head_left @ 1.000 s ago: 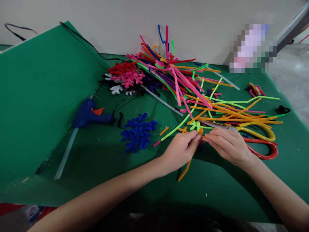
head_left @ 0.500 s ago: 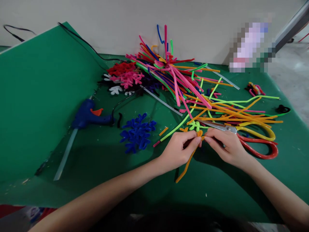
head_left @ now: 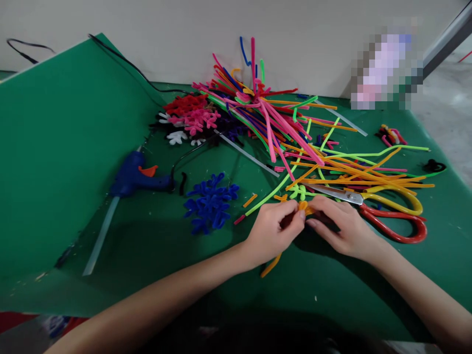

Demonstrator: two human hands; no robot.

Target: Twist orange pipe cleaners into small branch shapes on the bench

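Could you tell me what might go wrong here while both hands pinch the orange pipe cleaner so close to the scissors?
1. The scissors lie just behind the right hand, with the blade tips next to the fingers; a slip could nick them.
2. The orange pipe cleaner has a loose tail under the left hand; its cut end may prick skin.
3. The glue gun rests on the mat; whether it is hot cannot be told.

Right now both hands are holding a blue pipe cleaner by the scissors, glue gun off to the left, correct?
No: the head view shows the pipe cleaner in the left hand and right hand is orange, not blue. The scissors and glue gun are as you say.
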